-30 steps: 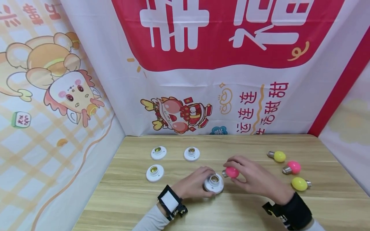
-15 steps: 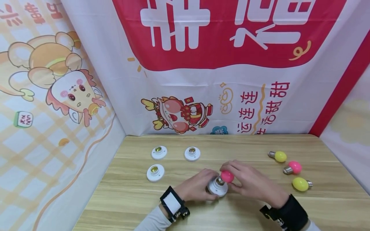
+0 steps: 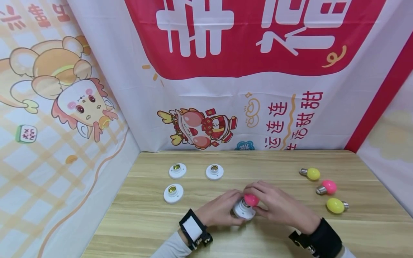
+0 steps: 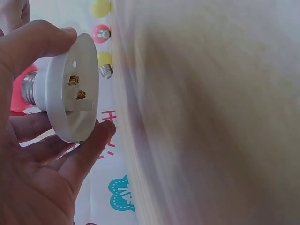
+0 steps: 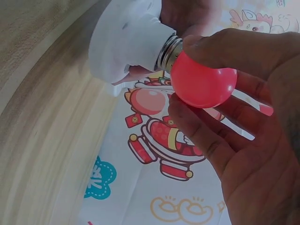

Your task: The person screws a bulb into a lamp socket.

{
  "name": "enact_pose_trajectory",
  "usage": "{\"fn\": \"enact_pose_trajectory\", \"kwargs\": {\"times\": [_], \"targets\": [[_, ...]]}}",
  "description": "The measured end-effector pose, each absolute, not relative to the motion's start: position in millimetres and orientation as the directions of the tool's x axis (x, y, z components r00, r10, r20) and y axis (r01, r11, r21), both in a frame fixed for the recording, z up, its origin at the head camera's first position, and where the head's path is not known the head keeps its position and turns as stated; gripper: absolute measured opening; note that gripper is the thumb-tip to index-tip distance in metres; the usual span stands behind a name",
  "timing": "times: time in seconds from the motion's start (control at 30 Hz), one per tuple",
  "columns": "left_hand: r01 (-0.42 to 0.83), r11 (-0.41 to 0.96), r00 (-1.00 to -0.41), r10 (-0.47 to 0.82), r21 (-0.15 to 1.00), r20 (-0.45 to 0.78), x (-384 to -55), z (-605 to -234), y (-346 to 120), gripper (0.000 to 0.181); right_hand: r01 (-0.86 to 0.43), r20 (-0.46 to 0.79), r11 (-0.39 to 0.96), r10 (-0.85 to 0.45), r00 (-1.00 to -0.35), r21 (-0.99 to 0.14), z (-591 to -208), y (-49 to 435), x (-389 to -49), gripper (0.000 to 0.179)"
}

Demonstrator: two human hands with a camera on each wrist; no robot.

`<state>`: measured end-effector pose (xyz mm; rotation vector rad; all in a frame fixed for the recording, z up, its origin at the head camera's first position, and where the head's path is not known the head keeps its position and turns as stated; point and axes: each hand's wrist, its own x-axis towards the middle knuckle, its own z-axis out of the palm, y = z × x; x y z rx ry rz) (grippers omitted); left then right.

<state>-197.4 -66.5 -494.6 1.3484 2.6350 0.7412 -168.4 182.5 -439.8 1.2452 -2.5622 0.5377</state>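
Note:
My left hand [image 3: 221, 210] grips a round white lamp holder [image 3: 244, 211] by its rim, tilted and lifted off the table. The left wrist view shows the holder's hollow underside [image 4: 84, 105] with two brass screws. With thumb and fingers, my right hand [image 3: 279, 204] pinches a pink light bulb [image 3: 251, 200]. The bulb's metal screw base [image 5: 169, 54] sits at the mouth of the holder's socket, its threads still partly showing. How deep it goes is hidden.
Three more white lamp holders, a back left one [image 3: 177, 171], a back middle one [image 3: 214, 172] and a front left one [image 3: 173, 193], lie on the wooden table [image 3: 145, 229]. To the right lie a yellow bulb [image 3: 313, 174], a pink bulb [image 3: 329, 186] and another yellow bulb [image 3: 335, 206]. A printed cloth [image 3: 193, 89] hangs behind.
My right hand has brought the pink bulb leftward and down to the lamp holder, its base now meeting the socket. My left hand has shifted slightly right with the holder.

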Motion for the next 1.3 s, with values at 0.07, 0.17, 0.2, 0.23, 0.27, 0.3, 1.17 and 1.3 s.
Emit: {"fn": "enact_pose_trajectory", "kwargs": {"times": [0.07, 0.17, 0.2, 0.23, 0.27, 0.3, 1.17, 1.3], "targets": [[0.739, 0.488, -0.606, 0.783, 0.465, 0.141, -197.1, -494.4, -66.3, 0.075, -0.79, 0.357, 0.571, -0.706, -0.611, -0.222, -439.2, 182.6, -167.8, 0.056], [0.742, 0.484, -0.603, 0.784, 0.464, 0.148, -197.1, -495.5, -66.2, 0.076, -0.793, 0.351, 0.572, -0.713, -0.607, -0.212, -439.0, 182.8, -167.2, 0.058], [0.745, 0.482, -0.601, 0.785, 0.46, 0.151, -197.1, -495.9, -65.9, 0.075, -0.797, 0.354, 0.569, -0.716, -0.602, -0.204, -439.2, 182.9, -167.2, 0.059], [0.748, 0.481, -0.599, 0.787, 0.458, 0.152, -197.2, -496.5, -65.8, 0.076, -0.8, 0.357, 0.567, -0.718, -0.597, -0.197, -439.5, 183.0, -167.3, 0.059], [0.75, 0.479, -0.596, 0.788, 0.456, 0.152, -197.2, -497.0, -65.5, 0.076, -0.802, 0.36, 0.566, -0.72, -0.593, -0.189, -439.6, 183.1, -167.3, 0.059], [0.75, 0.477, -0.595, 0.789, 0.458, 0.153, -197.3, -497.5, -65.4, 0.076, -0.804, 0.364, 0.566, -0.72, -0.59, -0.184, -439.9, 183.2, -167.4, 0.059], [0.723, 0.439, -0.598, 0.785, 0.534, 0.164, -195.0, -498.4, -65.7, 0.087, -0.778, 0.344, 0.598, -0.701, -0.624, -0.192, -435.8, 182.9, -163.5, 0.067], [0.72, 0.43, -0.598, 0.783, 0.545, 0.171, -195.1, -499.4, -65.9, 0.086, -0.768, 0.338, 0.607, -0.693, -0.637, -0.204, -434.7, 182.6, -162.8, 0.058]]}}
